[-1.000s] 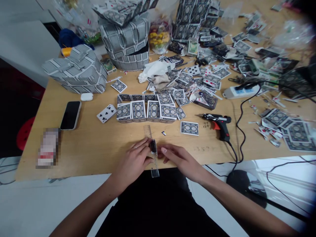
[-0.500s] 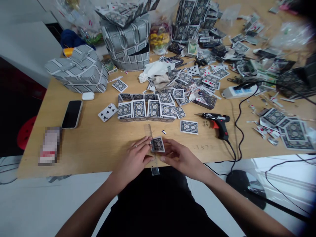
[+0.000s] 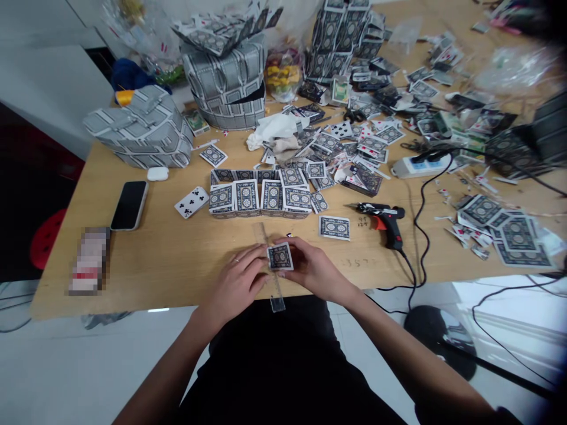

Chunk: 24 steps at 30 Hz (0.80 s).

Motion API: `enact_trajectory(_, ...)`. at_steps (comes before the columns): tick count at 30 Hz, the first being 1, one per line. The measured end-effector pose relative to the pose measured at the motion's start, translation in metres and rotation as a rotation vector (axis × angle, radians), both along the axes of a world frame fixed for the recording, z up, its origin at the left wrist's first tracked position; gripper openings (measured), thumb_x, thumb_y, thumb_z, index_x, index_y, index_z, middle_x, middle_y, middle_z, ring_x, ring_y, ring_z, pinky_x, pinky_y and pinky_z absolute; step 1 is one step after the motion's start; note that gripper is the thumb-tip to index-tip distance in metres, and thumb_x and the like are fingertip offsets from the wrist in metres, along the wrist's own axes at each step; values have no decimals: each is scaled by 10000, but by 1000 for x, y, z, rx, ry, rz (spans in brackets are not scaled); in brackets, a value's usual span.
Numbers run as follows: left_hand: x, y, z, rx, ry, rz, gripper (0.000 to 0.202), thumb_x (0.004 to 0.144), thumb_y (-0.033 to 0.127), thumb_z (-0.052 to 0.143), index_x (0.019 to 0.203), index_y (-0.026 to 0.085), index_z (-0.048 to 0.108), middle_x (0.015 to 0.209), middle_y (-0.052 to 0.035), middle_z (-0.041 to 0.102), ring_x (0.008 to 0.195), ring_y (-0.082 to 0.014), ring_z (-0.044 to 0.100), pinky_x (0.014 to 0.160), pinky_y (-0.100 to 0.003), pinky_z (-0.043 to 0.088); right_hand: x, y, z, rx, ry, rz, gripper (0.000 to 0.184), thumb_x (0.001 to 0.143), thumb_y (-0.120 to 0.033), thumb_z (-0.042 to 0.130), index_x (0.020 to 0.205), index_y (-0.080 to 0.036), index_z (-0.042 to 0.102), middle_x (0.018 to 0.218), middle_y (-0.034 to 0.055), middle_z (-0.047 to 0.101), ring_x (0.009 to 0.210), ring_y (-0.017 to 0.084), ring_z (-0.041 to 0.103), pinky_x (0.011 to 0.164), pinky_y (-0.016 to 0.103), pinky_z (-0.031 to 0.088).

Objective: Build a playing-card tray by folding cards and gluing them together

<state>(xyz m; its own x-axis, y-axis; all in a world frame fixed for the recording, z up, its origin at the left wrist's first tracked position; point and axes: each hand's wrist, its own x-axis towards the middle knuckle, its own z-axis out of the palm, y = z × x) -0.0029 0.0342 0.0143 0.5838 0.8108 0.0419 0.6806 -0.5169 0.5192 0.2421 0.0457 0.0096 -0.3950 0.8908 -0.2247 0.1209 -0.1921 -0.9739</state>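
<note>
Here we are, right over the wooden table, and all eyes are on the two hands! The left hand is half open, its fingers curved and reaching in toward a small blue-patterned playing card, but we can't tell whether it has a real grip. The right hand is curled tighter, with its fingers pressed against the card's right side, and it has hold of the card. The card sits between the hands, tilted slightly, above a clear plastic ruler that lies lengthwise beneath it, close to the table's near edge.

Just ahead of the hands, we've got neat rows of card stacks, with a single loose card beside them. To the right sits a black and orange glue gun, its cord trailing off the table, and farther up is a white power strip. Over on the left, we spot a phone, a small white earbud case, and a card showing clubs. Behind it all, big boxes built from cards tower over crumpled tissue and scattered cards!
</note>
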Motion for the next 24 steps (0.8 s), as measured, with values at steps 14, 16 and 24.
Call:
enact_trajectory(14, -4, 1, -5, 152, -207, 260, 254, 1050, 281, 669, 1300, 236, 666, 1375, -113, 663, 1316, -278, 660, 1169, -486, 533, -6, -3, 25, -468, 492, -254, 651, 825, -323, 918, 1393, -311, 600, 1087, 33, 829, 952, 208, 794, 894, 354, 603)
enact_trajectory(16, -3, 1, -3, 91, -286, 282, 301, 1045, 288, 681, 1341, 241, 657, 1375, -106, 665, 1311, -262, 663, 1166, -445, 534, -15, -5, 21, -604, 592, -265, 468, 875, -375, 883, 1272, -268, 657, 1051, 42, 834, 914, 185, 798, 802, 286, 593)
enact_trajectory(24, -3, -3, 9, -260, -612, 391, 168, 1071, 347, 632, 1083, 223, 745, 1015, -31, 782, 932, -178, 736, 842, -276, 576, -31, -14, 12, -761, 547, -57, 466, 1045, -640, 596, 1087, -192, 716, 889, 74, 811, 510, 107, 571, 518, 251, 473)
